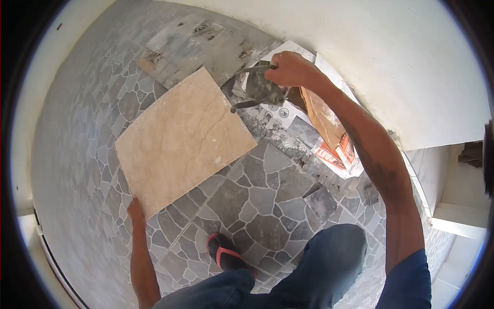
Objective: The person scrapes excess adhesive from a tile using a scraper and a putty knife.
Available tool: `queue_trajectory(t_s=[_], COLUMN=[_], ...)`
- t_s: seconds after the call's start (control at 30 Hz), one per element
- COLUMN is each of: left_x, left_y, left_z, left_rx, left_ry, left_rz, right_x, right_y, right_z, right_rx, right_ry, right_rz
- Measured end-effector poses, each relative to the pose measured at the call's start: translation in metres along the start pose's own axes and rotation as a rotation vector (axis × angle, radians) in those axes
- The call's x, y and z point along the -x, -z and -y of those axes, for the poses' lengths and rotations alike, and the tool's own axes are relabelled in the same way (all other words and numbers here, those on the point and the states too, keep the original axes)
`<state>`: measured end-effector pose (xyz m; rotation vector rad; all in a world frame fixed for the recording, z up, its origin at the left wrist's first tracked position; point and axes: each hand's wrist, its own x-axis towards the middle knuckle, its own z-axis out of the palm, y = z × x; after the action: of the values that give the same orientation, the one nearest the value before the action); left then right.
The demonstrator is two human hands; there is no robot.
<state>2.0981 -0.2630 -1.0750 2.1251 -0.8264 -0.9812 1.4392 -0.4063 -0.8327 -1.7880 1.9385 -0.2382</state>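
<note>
A large beige marbled tile is tilted over the floor at the centre left. My left hand grips its near left corner, fingers partly hidden by the tile. Farther off, my right hand is closed on a dark, mortar-smeared tool with a flat grey part and bar-like ends. This tool hangs close beside the tile's right edge, over an opened white cement sack; I cannot tell its exact kind.
Torn brown paper and red-printed bag material lie by the white wall. A small grey tile piece rests on the stone-patterned floor. Rough mortar covers the floor behind the beige tile. My sandalled foot stands in front.
</note>
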Motion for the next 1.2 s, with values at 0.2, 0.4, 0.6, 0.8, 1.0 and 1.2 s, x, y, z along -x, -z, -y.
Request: queue_trajectory(t_s=[0.2, 0.4, 0.6, 0.8, 1.0, 1.2], left_x=[-0.003, 0.012, 0.002, 0.005, 0.005, -0.013], left_y=[0.001, -0.004, 0.006, 0.005, -0.003, 0.000], left_z=[0.026, 0.003, -0.033, -0.033, -0.040, -0.032], left_rx=[0.063, 0.053, -0.469, -0.355, -0.449, -0.510], left_ry=[-0.079, 0.103, 0.280, 0.308, 0.264, 0.243], left_rz=[0.141, 0.084, 0.165, 0.155, 0.038, 0.084], right_x=[-0.068, -0.013, 0.095, 0.104, 0.119, 0.155], right_y=[0.033, 0.098, 0.052, -0.001, 0.014, 0.004], right_z=[0.016, -0.125, -0.286, -0.329, -0.335, -0.321], right_rx=[-0.184, 0.010, -0.423, -0.738, -1.042, -1.105], right_ry=[-0.036, -0.391, -0.820, -0.755, -0.627, -0.461], right_rz=[0.082, 0.045, -0.146, -0.293, -0.271, -0.292])
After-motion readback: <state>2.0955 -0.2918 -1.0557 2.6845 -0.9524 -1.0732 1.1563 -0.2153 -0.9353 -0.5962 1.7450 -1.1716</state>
